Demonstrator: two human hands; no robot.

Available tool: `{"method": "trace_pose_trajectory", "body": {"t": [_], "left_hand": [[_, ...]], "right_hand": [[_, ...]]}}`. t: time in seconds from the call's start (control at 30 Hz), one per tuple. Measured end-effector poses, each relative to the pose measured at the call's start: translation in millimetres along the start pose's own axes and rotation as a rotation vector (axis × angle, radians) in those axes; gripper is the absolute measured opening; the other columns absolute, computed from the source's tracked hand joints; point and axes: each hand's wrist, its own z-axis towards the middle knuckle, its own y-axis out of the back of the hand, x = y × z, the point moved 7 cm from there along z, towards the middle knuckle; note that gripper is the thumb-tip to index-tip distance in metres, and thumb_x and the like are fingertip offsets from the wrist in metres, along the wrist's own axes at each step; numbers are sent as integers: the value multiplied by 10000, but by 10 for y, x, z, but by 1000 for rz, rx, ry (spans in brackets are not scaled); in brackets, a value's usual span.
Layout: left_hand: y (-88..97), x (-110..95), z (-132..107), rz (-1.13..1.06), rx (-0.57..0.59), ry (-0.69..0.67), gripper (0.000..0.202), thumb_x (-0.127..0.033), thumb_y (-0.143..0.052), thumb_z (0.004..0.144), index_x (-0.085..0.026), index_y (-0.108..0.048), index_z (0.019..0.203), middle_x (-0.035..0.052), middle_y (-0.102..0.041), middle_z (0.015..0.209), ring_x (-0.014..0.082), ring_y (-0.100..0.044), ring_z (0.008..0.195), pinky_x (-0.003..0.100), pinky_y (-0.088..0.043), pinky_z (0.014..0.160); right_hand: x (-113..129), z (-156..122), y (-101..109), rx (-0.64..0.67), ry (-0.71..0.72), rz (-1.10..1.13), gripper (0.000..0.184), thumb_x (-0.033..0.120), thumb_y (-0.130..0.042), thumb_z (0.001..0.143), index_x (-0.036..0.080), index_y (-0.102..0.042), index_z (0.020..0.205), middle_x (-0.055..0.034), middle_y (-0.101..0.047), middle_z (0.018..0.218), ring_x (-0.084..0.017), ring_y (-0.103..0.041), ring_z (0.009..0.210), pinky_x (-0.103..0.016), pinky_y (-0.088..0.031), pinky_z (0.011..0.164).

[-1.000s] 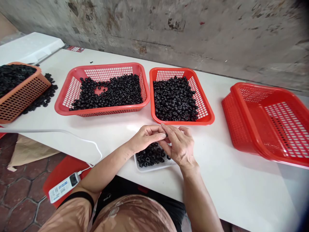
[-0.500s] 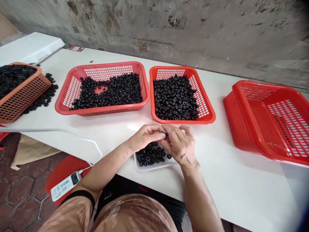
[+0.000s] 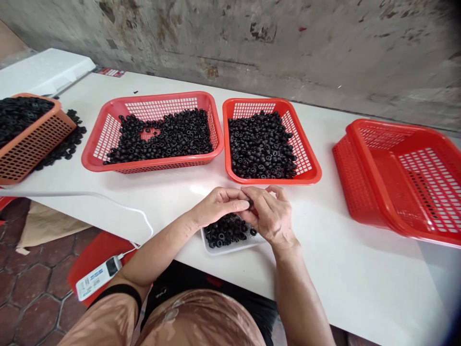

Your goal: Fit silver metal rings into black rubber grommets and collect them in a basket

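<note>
Black and small, one piece (image 3: 251, 204) sits pinched at the fingertips of the left hand (image 3: 218, 205); the right hand (image 3: 272, 214) is closed in against it, its exact grip hidden. Location: above the near tray (image 3: 256, 240) of loose black parts (image 3: 227, 231) on the bench (image 3: 360, 278). Change noted: slight. The piece shows more plainly past the left thumb than a half-second ago; both hands have kept their place. Finding, by judgement: handling of this piece remains unfinished. Contents of the wide red basket (image 3: 162, 163) and squarer red basket (image 3: 273, 181) appear unaltered.
</note>
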Motion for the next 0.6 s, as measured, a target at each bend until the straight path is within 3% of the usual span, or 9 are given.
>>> {"method": "trace_pose_trajectory", "body": {"t": [0.2,0.33,0.53,0.6], "left_hand": [[34,5,7,42,-47,-38,321,-445,-783,828,-125,-768,817,46,-702,815,174,-641,847,299,-509,862],[58,-15,9,-7,-66,-63,268,-411,-790,820,-143,-788,836,51,-735,828,185,-674,865,303,-521,879],[30,-12,21,5,26,-30,367,-499,-766,845,-134,-796,865,81,-771,864,195,-705,868,316,-524,892],[44,-17,9,73,-22,-58,371,-500,-729,884,-138,-796,925,88,-786,910,195,-719,880,305,-535,861]], "right_hand": [[0,-8,-22,15,0,-24,312,368,-474,1103,123,-602,1247,-115,-801,1054,-190,-762,899,-359,-427,865],[23,-19,35,-73,9,-88,361,369,-596,1054,106,-592,1301,-135,-801,1071,-200,-771,883,-368,-448,865],[88,-41,108,-172,41,-78,358,275,-751,959,114,-625,1253,-100,-815,983,-180,-771,778,-359,-483,841],[67,-48,97,-168,21,-84,340,265,-733,970,128,-630,1263,-83,-818,972,-170,-765,742,-360,-487,850]]}}
